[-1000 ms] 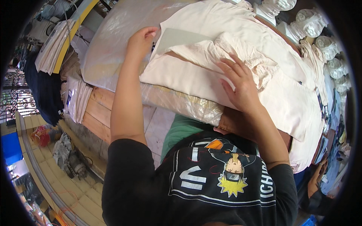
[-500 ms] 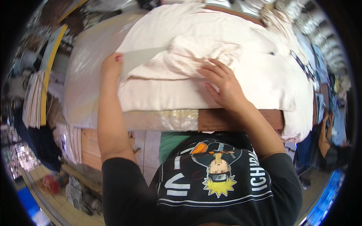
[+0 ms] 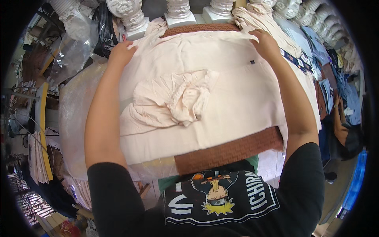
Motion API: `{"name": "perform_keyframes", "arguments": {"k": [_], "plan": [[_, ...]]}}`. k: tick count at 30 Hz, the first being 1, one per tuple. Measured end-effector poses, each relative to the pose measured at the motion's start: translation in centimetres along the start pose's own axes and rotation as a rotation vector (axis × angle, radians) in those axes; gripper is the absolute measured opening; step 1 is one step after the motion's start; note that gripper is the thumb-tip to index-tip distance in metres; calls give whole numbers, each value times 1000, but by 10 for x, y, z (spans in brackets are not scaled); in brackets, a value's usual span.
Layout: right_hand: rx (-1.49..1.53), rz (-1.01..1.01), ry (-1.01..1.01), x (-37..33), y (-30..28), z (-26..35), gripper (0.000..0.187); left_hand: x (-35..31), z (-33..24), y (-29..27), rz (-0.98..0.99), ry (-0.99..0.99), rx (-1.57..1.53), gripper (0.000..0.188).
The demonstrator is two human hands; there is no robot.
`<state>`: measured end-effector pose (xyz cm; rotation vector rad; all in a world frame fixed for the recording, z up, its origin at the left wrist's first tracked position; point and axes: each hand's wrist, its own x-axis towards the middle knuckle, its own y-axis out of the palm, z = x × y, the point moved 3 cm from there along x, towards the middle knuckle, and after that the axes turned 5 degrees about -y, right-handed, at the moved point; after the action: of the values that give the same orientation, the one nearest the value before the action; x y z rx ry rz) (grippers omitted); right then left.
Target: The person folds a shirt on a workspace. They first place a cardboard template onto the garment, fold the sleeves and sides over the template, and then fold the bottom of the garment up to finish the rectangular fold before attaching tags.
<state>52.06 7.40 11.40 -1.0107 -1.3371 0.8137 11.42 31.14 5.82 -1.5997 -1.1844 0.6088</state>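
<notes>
A cream garment (image 3: 221, 102) lies spread over a padded board, with a small dark tag near its far right part. On top of it, left of the middle, sits a crumpled heap of the same cream cloth (image 3: 173, 98). At the garment's far left edge is my left hand (image 3: 121, 54), its thumb and fingers apart beside the cloth. My right hand (image 3: 267, 46) reaches the far right edge, fingers stretched over the cloth and thumb apart. Neither hand shows a firm hold. A brown textured cover (image 3: 233, 148) shows along the near edge.
Clear plastic (image 3: 79, 110) wraps the board's left side. White carved pedestals (image 3: 179, 14) stand behind the far edge. A dark bag (image 3: 106, 31) is at the far left. Folded blue clothes (image 3: 349, 100) are at the right, near another person's arm (image 3: 340, 122).
Both hands have moved away from me to the far edge, the right also outward to the right. The crumpled cloth now sits lower and farther left in view; the far pedestals show.
</notes>
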Motion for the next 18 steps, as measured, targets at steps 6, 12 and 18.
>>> {"name": "perform_keyframes", "arguments": {"k": [6,12,18], "plan": [[-169,84,-120,56,48,-41,31,75,-13,30,111,-331,165,51],[-166,231,-104,68,80,-60,30,100,-18,59,45,-306,311,43],[-114,26,-82,79,68,-24,24,70,-110,67,39,253,-184,22]]}}
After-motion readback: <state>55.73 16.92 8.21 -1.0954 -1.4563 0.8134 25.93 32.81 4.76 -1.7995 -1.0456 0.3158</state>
